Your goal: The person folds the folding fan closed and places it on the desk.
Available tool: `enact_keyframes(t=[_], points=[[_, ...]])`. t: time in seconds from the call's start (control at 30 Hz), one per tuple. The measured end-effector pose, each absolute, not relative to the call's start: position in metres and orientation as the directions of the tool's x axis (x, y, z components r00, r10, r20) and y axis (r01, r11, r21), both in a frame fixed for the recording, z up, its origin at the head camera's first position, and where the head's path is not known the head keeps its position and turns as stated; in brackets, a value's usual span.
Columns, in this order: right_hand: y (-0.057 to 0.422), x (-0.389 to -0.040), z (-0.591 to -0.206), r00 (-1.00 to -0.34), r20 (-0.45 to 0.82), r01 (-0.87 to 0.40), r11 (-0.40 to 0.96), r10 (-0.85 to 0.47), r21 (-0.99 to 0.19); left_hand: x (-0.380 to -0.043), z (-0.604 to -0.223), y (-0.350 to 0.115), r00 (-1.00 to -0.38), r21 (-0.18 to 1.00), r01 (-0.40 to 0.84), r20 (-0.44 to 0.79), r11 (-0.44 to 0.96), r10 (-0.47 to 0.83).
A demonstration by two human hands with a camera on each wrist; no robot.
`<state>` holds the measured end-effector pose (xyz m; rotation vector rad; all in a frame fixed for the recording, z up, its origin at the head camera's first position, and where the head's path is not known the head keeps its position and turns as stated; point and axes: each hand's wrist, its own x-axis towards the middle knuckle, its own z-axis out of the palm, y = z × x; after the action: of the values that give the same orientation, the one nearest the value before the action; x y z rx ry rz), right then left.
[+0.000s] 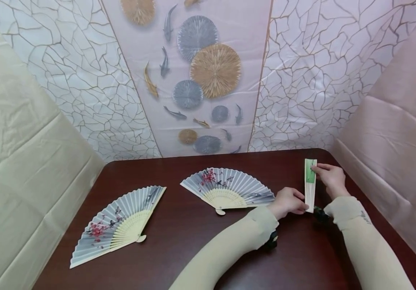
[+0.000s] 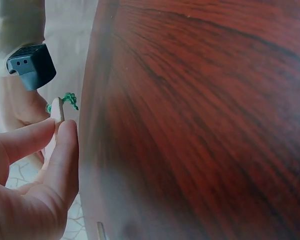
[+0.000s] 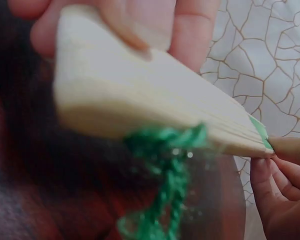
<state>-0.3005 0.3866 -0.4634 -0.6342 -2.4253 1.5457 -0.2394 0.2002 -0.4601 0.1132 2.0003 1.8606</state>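
Green fan: the folded green fan is between the two hands, its slats gathered into a narrow strip, the green part at the right hand's fingers and the bare pale slats running down to the left hand's fingers.
Left hand: the left hand pinches the fan's narrow pale end between thumb and finger, with just the fan's thickness between the tips.
Right hand: the right hand pinches the green end, thumb and finger close together on its edge, beyond and to the right of the left hand's fingers.
Green cord: a twisted green cord hangs from the pale end, just beside the left hand's fingertips.
Nearer grey fan: a spread grey fan with red blossoms lies to the left of the left hand's fingers, its right end near that wrist.
Farther grey fan: another spread fan, similarly painted, lies well apart from both hands' fingers, far to their left.
Table: the dark red-brown table spreads under the fingers; whether the green fan touches it, I cannot tell.
Wrist device: a black device sits at the right cuff, behind the right hand's fingers.
Wall cloth: a crackle-patterned cloth hangs beyond all the fingers.
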Motion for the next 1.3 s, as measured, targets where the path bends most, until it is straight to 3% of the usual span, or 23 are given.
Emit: enact_keyframes(t=[0.83, 1.3], points=[[0.382, -0.294, -0.483, -0.892, -0.148, 0.333, 0.398, 0.427, -0.855, -0.237, -0.477, 0.197, -0.910, 0.960, -0.227, -0.269, 0.164, 0.316], [0.384, -0.296, -0.487, -0.886, -0.137, 0.343, 0.426, 0.443, -0.837, -0.234, -0.474, 0.200, -0.929, 0.937, -0.174, -0.259, 0.304, 0.265]])
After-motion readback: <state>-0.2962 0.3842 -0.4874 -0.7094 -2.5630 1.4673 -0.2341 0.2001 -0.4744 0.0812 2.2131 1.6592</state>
